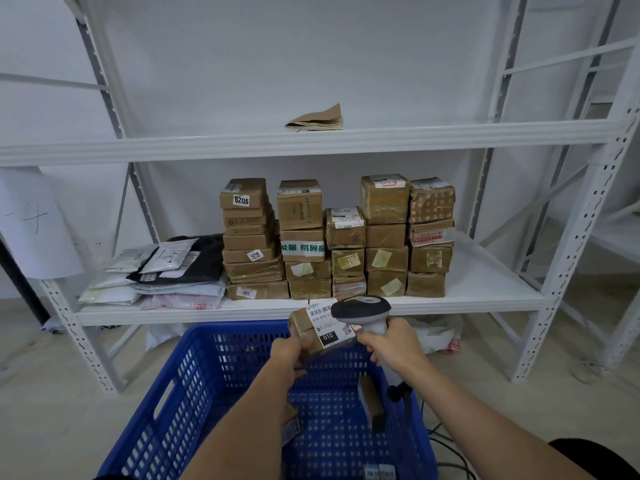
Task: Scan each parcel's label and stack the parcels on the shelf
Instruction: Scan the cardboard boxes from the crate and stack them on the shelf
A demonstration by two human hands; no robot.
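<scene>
My left hand (289, 351) grips a small brown parcel (313, 329) above the blue crate (187, 403), with its white barcode label facing up. My right hand (394, 344) holds a grey handheld scanner (362, 308) by the handle, its head right over the label's right edge. On the white shelf (485, 282) behind, several columns of brown parcels (339, 240) are stacked. More small parcels (372, 401) lie inside the crate, partly hidden by my arms.
Flat mailer bags (166, 271) are piled on the shelf's left part. A folded brown paper bag (317, 120) lies on the upper shelf. Bare shelf space sits right of the stacks. Cables (446, 445) run on the floor right of the crate.
</scene>
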